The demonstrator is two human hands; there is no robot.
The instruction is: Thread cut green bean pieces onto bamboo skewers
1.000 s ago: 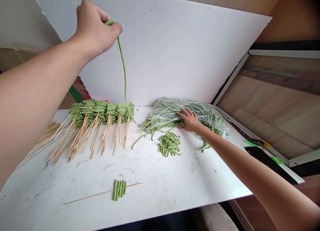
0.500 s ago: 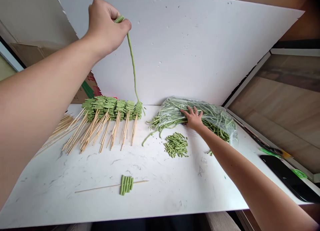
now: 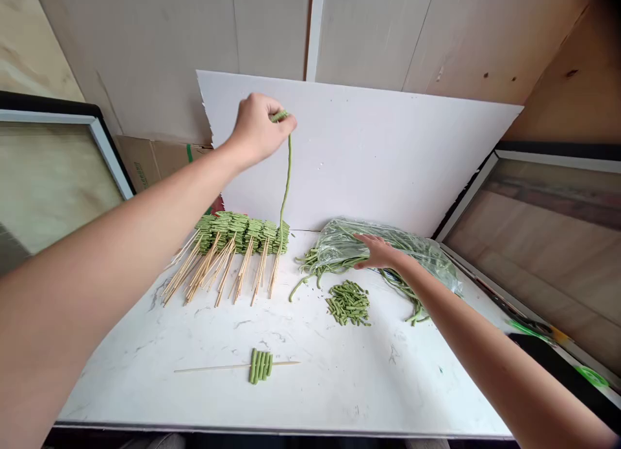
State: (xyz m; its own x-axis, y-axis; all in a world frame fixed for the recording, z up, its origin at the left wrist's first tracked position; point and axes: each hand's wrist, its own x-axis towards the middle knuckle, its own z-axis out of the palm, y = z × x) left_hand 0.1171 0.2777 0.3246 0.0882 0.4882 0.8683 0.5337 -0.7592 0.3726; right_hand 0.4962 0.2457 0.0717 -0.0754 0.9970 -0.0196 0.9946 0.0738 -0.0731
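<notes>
My left hand is raised high in front of the white board, its fingers closed on a long green bean. The bean hangs down with its lower part in front of the stacked skewers of cut beans. My right hand has its fingers stretched out, palm down, at a clear plastic bag of long beans; whether it touches the bag is unclear. In front of the bag is a pile of short bean pieces. Nearer me, one wooden skewer lies through several bean pieces.
The white board stands upright behind the white marbled table. At the right edge lie a black flat object and a green ring-shaped item. A framed panel rises at the right.
The view has tilted upward, showing more wall. My left hand still holds the bean. My right hand has turned, its fingers now pointing left, and more loose beans show below the bag.
</notes>
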